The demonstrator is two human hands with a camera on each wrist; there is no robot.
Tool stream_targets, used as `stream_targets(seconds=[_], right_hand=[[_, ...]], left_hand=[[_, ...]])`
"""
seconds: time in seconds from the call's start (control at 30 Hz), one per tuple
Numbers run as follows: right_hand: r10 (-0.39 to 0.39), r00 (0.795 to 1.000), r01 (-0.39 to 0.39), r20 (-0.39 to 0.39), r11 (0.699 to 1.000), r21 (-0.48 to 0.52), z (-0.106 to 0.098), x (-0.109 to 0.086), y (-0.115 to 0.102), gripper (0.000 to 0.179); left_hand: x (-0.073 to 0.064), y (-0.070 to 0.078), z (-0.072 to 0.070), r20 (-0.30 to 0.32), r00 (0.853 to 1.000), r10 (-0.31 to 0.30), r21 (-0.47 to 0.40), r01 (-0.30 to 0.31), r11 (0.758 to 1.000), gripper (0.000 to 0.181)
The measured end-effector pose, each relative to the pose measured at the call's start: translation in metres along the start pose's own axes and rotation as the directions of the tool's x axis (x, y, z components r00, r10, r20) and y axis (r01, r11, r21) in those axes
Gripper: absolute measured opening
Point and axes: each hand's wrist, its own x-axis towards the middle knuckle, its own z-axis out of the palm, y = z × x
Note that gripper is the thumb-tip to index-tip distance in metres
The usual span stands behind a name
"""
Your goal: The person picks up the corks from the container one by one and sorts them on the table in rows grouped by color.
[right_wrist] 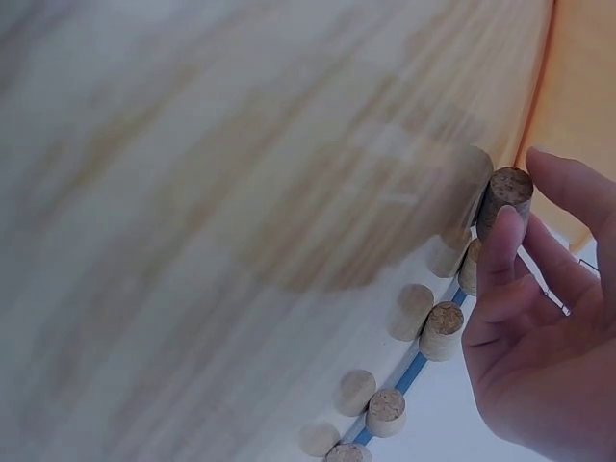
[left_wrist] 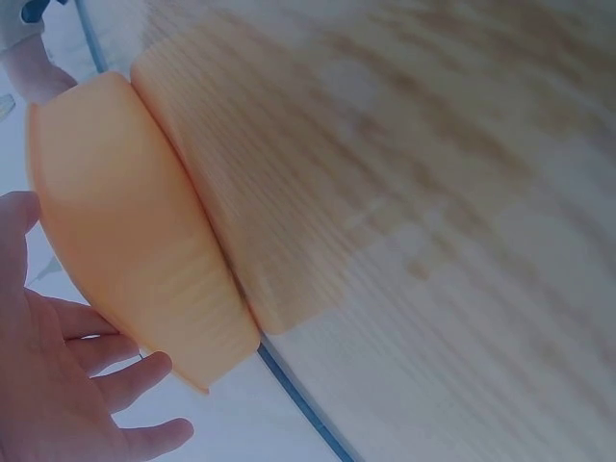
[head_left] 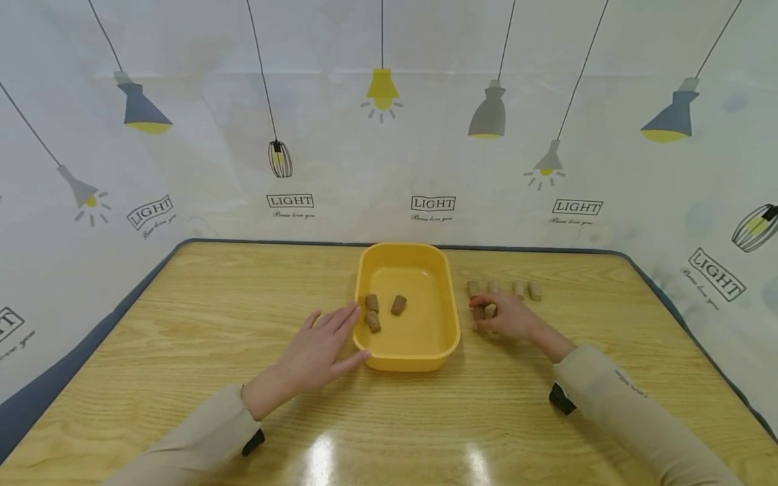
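Observation:
With thumb and fingers, my right hand [head_left: 507,316] holds a dark brown cork [right_wrist: 510,186] at the table, just to the right of the yellow plastic bin [head_left: 419,351]. Behind that hand runs a row of several lighter standing corks, among them a cork [head_left: 535,290] at its right end. My left hand [head_left: 316,351] rests its spread, mostly straight fingers against the bin's left rim. Inside the bin, a brown cork [head_left: 398,305] lies near the middle, and two more touch by the left wall, one being the front cork [head_left: 373,322].
The wooden table [head_left: 243,290] has a dark blue edge at the back and sides. A white wall covering [head_left: 340,155] printed with lamps stands behind it. Dark wrist straps show at both sleeves.

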Motion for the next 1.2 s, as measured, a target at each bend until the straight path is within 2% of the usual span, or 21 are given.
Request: stream_targets(seconds=[0.17,0.27,0.43,0.53,0.77,1.2], right_hand=[[0.079,0.997,-0.080,0.016,0.996,0.049,-0.003,-0.001,-0.004,0.037],[0.092,0.996,-0.093,0.015,0.993,0.077,-0.008,-0.001,-0.007,0.035],[0.035,0.999,-0.032,-0.041,0.996,0.088,-0.017,0.006,-0.011,0.033],[0.032,0.998,-0.028,-0.062,0.997,0.073,-0.023,0.009,-0.015,0.035],[0.053,0.996,-0.050,-0.071,0.998,0.039,-0.042,0.018,-0.030,0.038],[-0.015,0.996,0.014,-0.093,1.000,-0.008,-0.066,0.046,-0.064,0.035]], left_hand=[[0.000,0.001,-0.001,0.001,1.000,-0.005,0.001,0.005,1.000,0.071],[0.000,0.001,-0.001,-0.005,1.000,-0.006,0.002,0.006,1.000,0.070],[-0.001,0.001,-0.001,0.000,1.000,-0.011,0.002,0.011,1.000,0.070],[-0.002,0.001,-0.001,0.004,1.000,-0.013,-0.005,0.013,1.000,0.070],[-0.001,0.001,-0.002,0.003,1.000,-0.009,-0.002,0.009,1.000,0.071],[0.000,-0.001,0.001,-0.009,1.000,0.001,-0.006,-0.001,1.000,0.072]])
